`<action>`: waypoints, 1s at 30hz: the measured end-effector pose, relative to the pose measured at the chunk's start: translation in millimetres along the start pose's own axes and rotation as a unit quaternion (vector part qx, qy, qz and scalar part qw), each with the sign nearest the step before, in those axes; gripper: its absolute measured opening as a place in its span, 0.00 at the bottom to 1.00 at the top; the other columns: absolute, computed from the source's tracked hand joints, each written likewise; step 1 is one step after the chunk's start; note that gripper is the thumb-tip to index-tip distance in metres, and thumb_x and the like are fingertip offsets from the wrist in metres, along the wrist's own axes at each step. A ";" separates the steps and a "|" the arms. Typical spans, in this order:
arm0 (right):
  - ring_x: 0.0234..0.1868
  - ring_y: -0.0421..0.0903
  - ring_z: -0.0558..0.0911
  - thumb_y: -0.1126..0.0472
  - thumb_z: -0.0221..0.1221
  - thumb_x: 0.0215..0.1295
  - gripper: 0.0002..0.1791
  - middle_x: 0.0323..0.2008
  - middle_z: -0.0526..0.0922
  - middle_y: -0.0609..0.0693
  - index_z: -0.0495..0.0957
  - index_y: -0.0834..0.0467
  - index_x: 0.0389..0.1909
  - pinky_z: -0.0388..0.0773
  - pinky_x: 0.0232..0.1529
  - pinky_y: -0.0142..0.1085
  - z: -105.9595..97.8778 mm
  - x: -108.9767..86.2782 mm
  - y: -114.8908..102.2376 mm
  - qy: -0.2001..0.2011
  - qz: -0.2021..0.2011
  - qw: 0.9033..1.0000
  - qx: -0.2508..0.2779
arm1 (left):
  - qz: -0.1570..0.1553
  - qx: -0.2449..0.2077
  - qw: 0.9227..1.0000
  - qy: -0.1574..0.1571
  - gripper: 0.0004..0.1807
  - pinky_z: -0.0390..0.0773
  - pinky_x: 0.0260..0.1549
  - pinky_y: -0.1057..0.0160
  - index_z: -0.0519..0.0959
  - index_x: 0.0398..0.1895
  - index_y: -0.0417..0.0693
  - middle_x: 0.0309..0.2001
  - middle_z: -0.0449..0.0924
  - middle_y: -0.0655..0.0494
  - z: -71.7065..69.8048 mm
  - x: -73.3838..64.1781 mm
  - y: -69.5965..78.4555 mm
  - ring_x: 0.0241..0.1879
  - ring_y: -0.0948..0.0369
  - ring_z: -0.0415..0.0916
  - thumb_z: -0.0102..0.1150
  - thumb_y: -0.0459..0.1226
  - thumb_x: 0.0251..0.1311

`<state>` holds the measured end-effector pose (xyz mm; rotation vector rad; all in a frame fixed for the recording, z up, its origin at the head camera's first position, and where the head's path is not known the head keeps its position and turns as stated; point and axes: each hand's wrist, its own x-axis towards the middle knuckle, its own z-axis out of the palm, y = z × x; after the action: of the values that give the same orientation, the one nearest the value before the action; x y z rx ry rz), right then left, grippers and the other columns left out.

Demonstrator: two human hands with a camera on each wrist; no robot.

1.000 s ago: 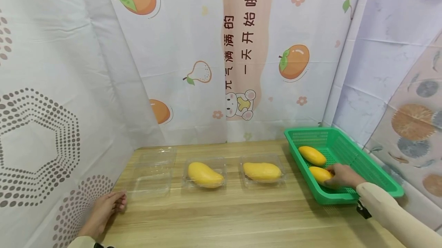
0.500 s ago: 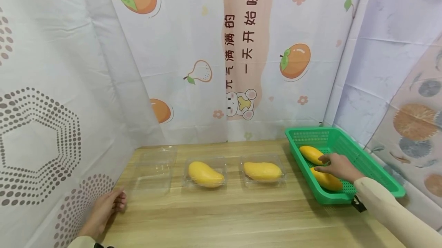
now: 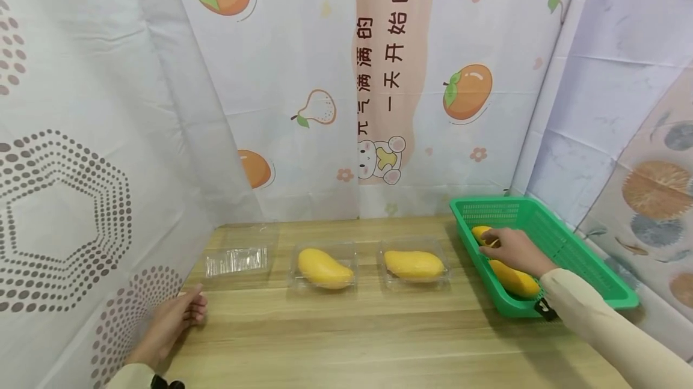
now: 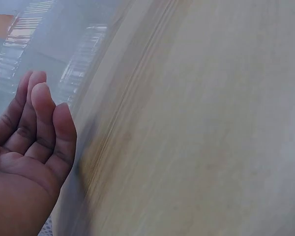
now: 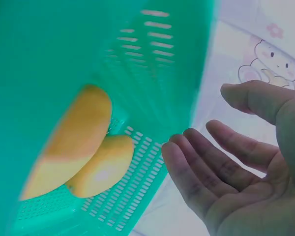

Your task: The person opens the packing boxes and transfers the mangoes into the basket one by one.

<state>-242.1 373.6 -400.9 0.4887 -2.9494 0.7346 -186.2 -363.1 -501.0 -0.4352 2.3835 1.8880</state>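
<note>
My right hand (image 3: pixel 520 251) reaches into a green plastic basket (image 3: pixel 582 257) at the right, fingers over the farther yellow mango (image 3: pixel 480 234) and partly covering it. The nearer mango (image 3: pixel 514 282) lies beneath the hand. In the right wrist view both mangoes show through the basket, and the hand's thumb and fingers are spread with nothing between them. My left hand (image 3: pixel 172 324) rests at the table's left edge, fingers loosely curled and holding nothing. Beside it stands a clear plastic container (image 3: pixel 236 263).
Two more clear containers each hold a mango (image 3: pixel 325 269), the other mango (image 3: pixel 414 266) being nearer the basket. They stand in a row on the wooden table (image 3: pixel 346 341). Printed curtains (image 3: pixel 303 172) hang behind and at both sides.
My right hand has left the nearer mango, which now lies loose in the basket, and moved over the farther one. The left hand stays in place; the head view shifts slightly.
</note>
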 end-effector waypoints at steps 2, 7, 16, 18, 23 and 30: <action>0.45 0.58 0.86 0.59 0.64 0.71 0.23 0.53 0.82 0.70 0.78 0.73 0.58 0.86 0.40 0.47 0.1 2.1 -5.3 0.001 -0.003 1.000 -0.002 | 0.002 0.002 1.000 -0.004 0.31 0.83 0.39 0.61 0.78 0.45 0.32 0.36 0.80 0.52 3.2 0.0 0.1 0.36 0.58 0.78 0.50 0.56 0.77; 0.45 0.58 0.86 0.59 0.65 0.71 0.23 0.52 0.83 0.68 0.79 0.72 0.58 0.85 0.41 0.49 1.9 8.1 -23.0 0.004 -0.014 1.000 -0.009 | 0.008 -0.006 1.000 -0.012 0.31 0.83 0.38 0.62 0.78 0.44 0.30 0.35 0.80 0.52 12.7 -0.7 3.6 0.35 0.59 0.78 0.51 0.54 0.77; 0.44 0.55 0.85 0.59 0.66 0.70 0.20 0.48 0.86 0.62 0.81 0.68 0.56 0.84 0.42 0.49 15.2 28.1 -54.2 0.008 -0.055 0.998 -0.009 | 0.025 0.019 0.998 -0.054 0.29 0.83 0.40 0.62 0.78 0.48 0.27 0.38 0.81 0.48 31.2 0.0 6.8 0.37 0.57 0.79 0.52 0.51 0.77; 0.45 0.54 0.85 0.58 0.65 0.71 0.20 0.48 0.86 0.60 0.81 0.67 0.56 0.84 0.43 0.49 19.5 33.4 -59.1 0.008 -0.065 0.998 -0.009 | 0.028 0.021 0.998 -0.057 0.29 0.83 0.40 0.62 0.78 0.48 0.28 0.38 0.81 0.48 36.6 1.4 7.0 0.37 0.57 0.79 0.53 0.51 0.77; 0.46 0.52 0.85 0.57 0.64 0.72 0.19 0.50 0.86 0.59 0.82 0.65 0.56 0.84 0.45 0.48 29.4 43.1 -77.4 -0.005 -0.072 0.997 0.011 | 0.035 0.023 0.997 -0.065 0.27 0.83 0.38 0.62 0.79 0.46 0.29 0.38 0.81 0.47 50.7 1.9 10.2 0.37 0.57 0.78 0.55 0.51 0.76; 0.44 0.48 0.85 0.56 0.65 0.71 0.18 0.49 0.86 0.56 0.83 0.63 0.55 0.84 0.43 0.44 49.3 56.8 -105.1 -0.009 -0.097 0.995 0.027 | 0.042 0.016 0.995 -0.085 0.25 0.82 0.37 0.62 0.79 0.46 0.28 0.37 0.81 0.46 70.6 2.8 16.2 0.36 0.56 0.78 0.56 0.48 0.75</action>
<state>-261.7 246.3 -389.9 0.7768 -2.8508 0.7932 -201.6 -292.4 -503.6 -0.1664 2.3514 1.8361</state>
